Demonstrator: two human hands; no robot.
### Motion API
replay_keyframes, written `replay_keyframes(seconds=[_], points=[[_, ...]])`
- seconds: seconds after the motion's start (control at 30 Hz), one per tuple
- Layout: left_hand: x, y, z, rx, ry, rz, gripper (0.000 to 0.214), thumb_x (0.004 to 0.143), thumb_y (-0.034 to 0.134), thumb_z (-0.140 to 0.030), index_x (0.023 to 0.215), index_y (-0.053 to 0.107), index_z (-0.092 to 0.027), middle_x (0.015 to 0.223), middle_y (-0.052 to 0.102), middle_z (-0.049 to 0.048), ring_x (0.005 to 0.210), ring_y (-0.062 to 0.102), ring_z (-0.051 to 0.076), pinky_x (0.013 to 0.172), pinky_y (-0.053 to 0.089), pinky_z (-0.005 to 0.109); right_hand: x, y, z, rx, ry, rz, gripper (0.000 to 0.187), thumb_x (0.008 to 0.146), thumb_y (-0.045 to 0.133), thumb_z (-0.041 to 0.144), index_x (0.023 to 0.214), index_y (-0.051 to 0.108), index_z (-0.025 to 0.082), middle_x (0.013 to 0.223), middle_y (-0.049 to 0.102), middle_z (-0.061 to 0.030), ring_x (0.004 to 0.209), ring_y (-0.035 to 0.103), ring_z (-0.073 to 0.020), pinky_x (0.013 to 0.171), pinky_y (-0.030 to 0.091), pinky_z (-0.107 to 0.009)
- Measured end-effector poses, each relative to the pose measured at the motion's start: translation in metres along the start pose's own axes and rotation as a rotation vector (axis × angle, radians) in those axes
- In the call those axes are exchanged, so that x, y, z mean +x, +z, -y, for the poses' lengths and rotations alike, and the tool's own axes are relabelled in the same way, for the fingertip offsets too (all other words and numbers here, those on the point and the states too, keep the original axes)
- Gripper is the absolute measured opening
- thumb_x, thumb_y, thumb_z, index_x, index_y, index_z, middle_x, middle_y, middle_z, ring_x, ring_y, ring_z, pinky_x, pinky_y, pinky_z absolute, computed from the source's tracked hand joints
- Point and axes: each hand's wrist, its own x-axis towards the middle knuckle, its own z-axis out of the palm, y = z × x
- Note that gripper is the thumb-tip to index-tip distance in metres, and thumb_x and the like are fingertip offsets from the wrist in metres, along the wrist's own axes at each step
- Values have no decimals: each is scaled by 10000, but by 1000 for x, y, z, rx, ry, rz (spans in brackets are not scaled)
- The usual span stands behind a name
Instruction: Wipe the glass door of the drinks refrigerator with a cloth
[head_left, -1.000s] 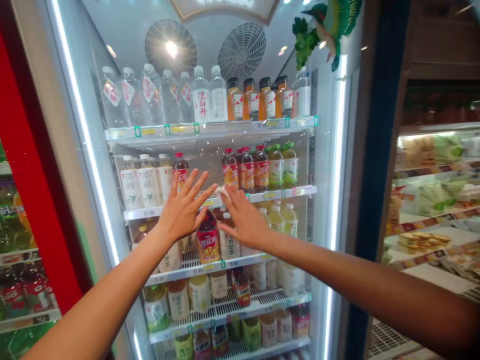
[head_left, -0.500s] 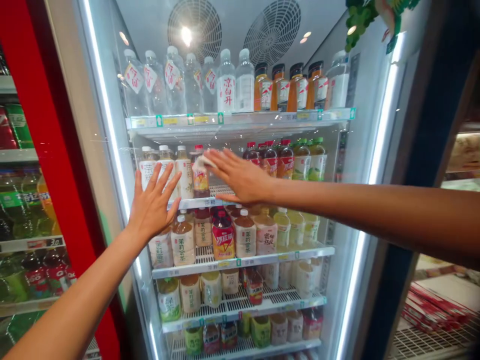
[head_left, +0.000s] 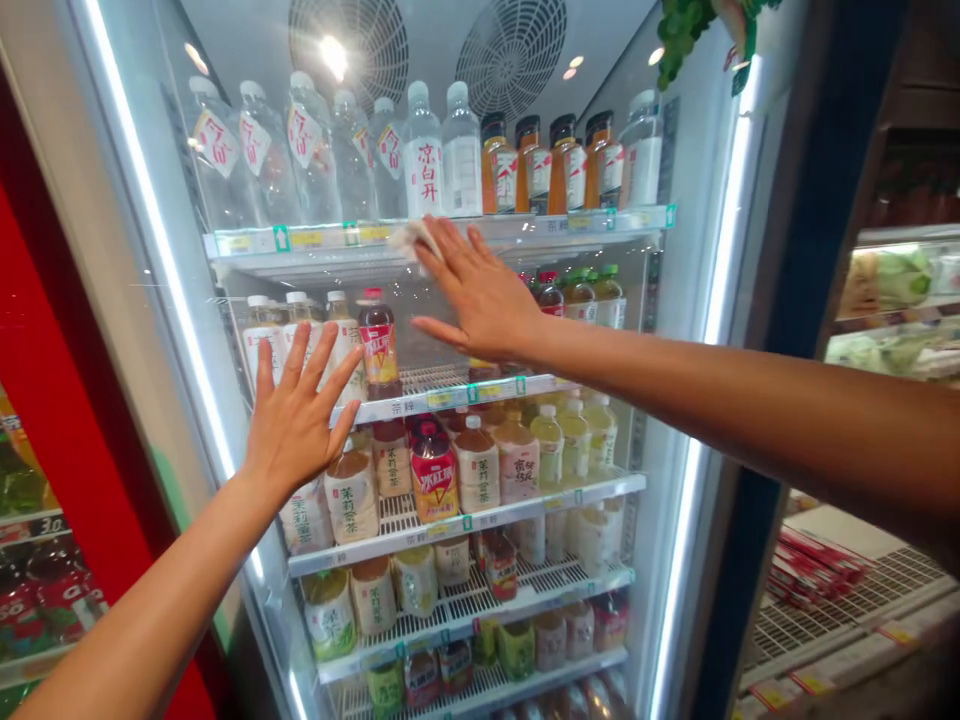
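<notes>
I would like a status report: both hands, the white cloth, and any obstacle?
Left hand open, spread at the glass door. Right hand nearly flat, with white cloth at the glass. Bottles behind it; no obstacle seen.

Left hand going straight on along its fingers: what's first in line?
Likely the clear glass door, before the white-capped plastic bottles; depth is unclear, so the left hand may be touching it.
</notes>
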Motion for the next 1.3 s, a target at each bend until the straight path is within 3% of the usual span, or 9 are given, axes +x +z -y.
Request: replay_keyframes(seconds=[0.07, 0.23, 0.43, 0.63, 0.8, 0.9, 1.0, 1.1, 1.3], points=[[9, 1, -13, -8, 11, 11, 735, 1009, 481, -399, 1630, 88, -398, 1730, 40, -21, 1602, 19, 280, 1304, -5, 612, -17, 2, -2, 12, 16, -9, 992, 969, 231, 786, 1639, 66, 73, 1740, 12, -124, 1596, -91, -319, 1282, 13, -620], [37, 7, -41, -21, 68, 23, 738, 1006, 473, -413, 1631, 80, -399, 1726, 25, -32, 1601, 14, 267, 1311, -16, 597, -90, 12, -10, 122, -406, 308, 875, 991, 338, 701, 1653, 119, 172, 1729, 172, -51, 1609, 67, -200, 1327, 116, -451], [78, 14, -71, -40, 128, -29, 808, 980, 517, -403, 1627, 33, -414, 1725, 77, -9, 1596, 46, 275, 1303, -3, 614, -92, -17, -82, -34, 129, -12, 986, 959, 318, 774, 1649, -57, 179, 1746, -32, -62, 1600, -33, -349, 1284, 58, -648], [116, 19, -107, -74, 138, -43, 817, 973, 523, -398, 1627, 34, -415, 1732, 77, -8, 1598, 57, 295, 1296, 17, 641, -146, -13, -80, 104, -308, 182, 964, 959, 415, 738, 1659, 9, 214, 1734, 141, -59, 1603, 125, -258, 1314, 177, -509], [136, 27, -129, -67, 213, -49, 750, 990, 494, -417, 1632, 108, -382, 1723, 151, 24, 1600, 64, 275, 1298, 22, 623, -127, -32, -140, -78, 162, 9, 975, 966, 321, 764, 1650, -47, 174, 1746, 2, -84, 1604, -5, -328, 1297, 69, -614], [142, 33, -138, -80, 220, -56, 730, 990, 491, -419, 1631, 144, -370, 1722, 148, 30, 1600, 64, 271, 1300, 22, 613, -142, -22, -126, -80, 320, -53, 1024, 960, 355, 760, 1639, -123, 161, 1741, -52, -104, 1600, -73, -325, 1297, 79, -615], [145, 39, -146, -96, 234, -57, 732, 984, 502, -413, 1630, 161, -360, 1719, 154, 32, 1600, 64, 266, 1303, 26, 600, -181, -5, -87, 28, 40, 83, 1067, 938, 461, 745, 1644, -110, 185, 1742, 17, -96, 1609, -29, -279, 1310, 139, -562], [149, 45, -151, -99, 264, -64, 726, 989, 500, -414, 1630, 162, -352, 1716, 171, 41, 1599, 71, 261, 1303, 45, 605, -197, -6, -97, 49, -117, 163, 1005, 953, 490, 695, 1655, -38, 205, 1740, 77, -80, 1611, 32, -252, 1318, 140, -522], [154, 52, -160, -102, 275, -86, 706, 991, 508, -415, 1623, 208, -325, 1711, 193, 66, 1598, 63, 267, 1303, 41, 601, -185, -10, -153, -86, 537, -166, 973, 1003, 327, 691, 1622, -186, 142, 1728, -93, -158, 1595, -60, -360, 1266, 120, -672]])
